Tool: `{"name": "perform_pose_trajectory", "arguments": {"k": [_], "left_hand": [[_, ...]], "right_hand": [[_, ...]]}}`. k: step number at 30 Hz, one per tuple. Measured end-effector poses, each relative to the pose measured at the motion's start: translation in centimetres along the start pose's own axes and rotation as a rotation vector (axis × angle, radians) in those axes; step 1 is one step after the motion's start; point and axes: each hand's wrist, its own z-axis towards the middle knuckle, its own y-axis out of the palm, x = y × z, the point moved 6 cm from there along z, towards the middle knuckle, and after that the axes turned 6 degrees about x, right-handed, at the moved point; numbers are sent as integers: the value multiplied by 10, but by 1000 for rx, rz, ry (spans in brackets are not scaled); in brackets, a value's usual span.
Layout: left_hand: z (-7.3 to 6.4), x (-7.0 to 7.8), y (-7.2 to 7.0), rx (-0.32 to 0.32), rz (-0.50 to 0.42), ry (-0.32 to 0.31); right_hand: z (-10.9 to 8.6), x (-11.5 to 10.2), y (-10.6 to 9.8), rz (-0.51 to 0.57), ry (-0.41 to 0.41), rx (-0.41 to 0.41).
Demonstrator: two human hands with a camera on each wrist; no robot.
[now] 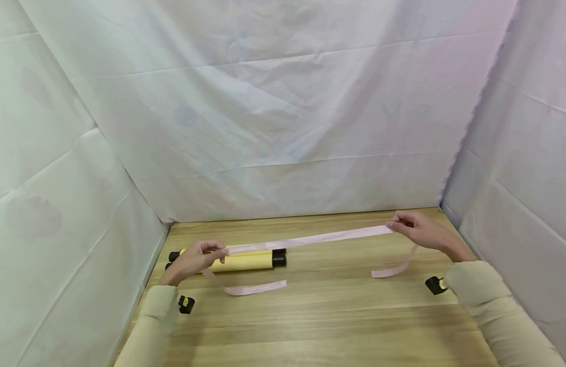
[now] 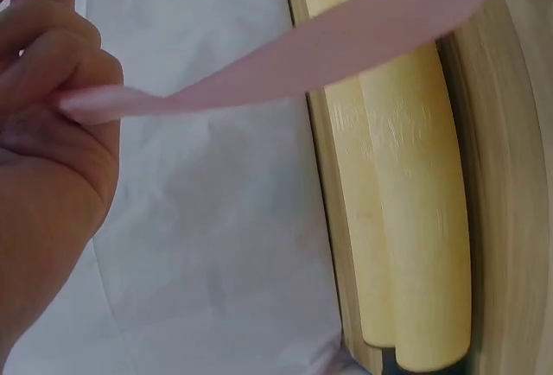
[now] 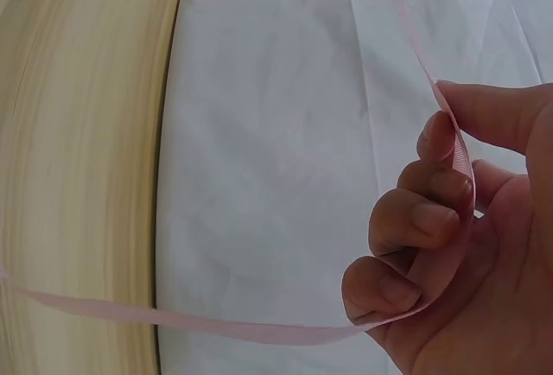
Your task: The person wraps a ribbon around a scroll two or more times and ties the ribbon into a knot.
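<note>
A pale pink ribbon point(image 1: 329, 237) is stretched nearly straight between both hands, its right side a little farther back. My left hand point(image 1: 198, 260) pinches it between thumb and fingers, and a loose tail point(image 1: 255, 290) curves down onto the table. On the other side my right hand point(image 1: 422, 232) pinches the ribbon too; the right wrist view shows the ribbon point(image 3: 445, 263) running through the palm under curled fingers. Its other tail hangs toward the table. Beneath the left part of the ribbon lie two yellow tubes point(image 1: 246, 262) with black ends, side by side, partly covered by the left hand.
The wood-grain table point(image 1: 310, 326) is bounded by a white cloth wall point(image 1: 283, 127) at the back and cloth walls at both sides. A small black wrist device point(image 1: 186, 304) sits by the left sleeve, another point(image 1: 435, 285) by the right.
</note>
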Motion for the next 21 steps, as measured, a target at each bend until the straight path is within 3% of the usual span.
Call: {"name": "perform_pose_trajectory", "arguments": {"k": [11,21], "left_hand": [[-22,-23,-34,-13,-85,5],[-37,-35,-50,-54,26,-2]], "right_hand": [[-12,12,-17,65,-87,-19],[-23,35,-31,67,39,-19]]}}
